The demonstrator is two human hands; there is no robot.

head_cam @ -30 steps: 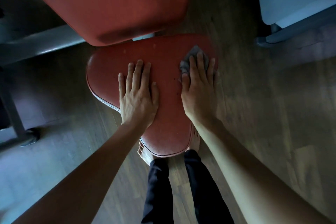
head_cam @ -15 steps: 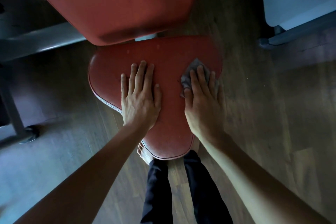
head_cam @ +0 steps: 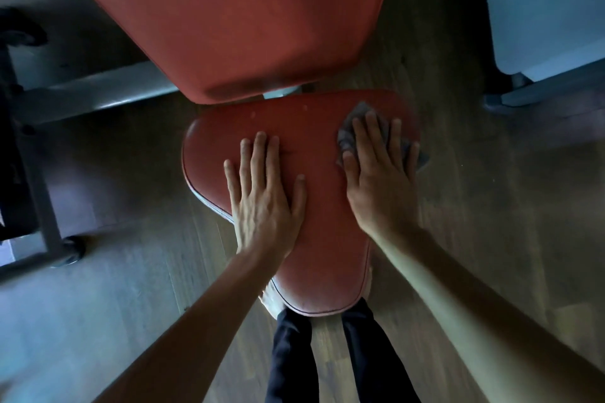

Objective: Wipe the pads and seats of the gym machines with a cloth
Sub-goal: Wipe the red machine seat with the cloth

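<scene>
A red triangular seat (head_cam: 324, 258) of a gym machine lies below me, its narrow end toward my legs. Behind it rises the red back pad (head_cam: 235, 16). My left hand (head_cam: 265, 196) rests flat on the seat's left half, fingers straight. My right hand (head_cam: 379, 177) presses a grey cloth (head_cam: 347, 137) flat against the seat's right edge, fingers spread over it. Most of the cloth is hidden under the palm; a corner sticks out past the little finger, over the seat's rim.
Wooden floor (head_cam: 491, 239) surrounds the seat. A grey metal frame bar (head_cam: 98, 95) runs at the left, with a dark post and foot (head_cam: 65, 252) below it. A pale machine base (head_cam: 543, 10) stands at the top right. My legs in dark trousers (head_cam: 291, 363) stand at the seat's tip.
My right hand slid the cloth back along the seat's right edge and a little outward, then slightly forward again. My left hand stayed planted on the seat.
</scene>
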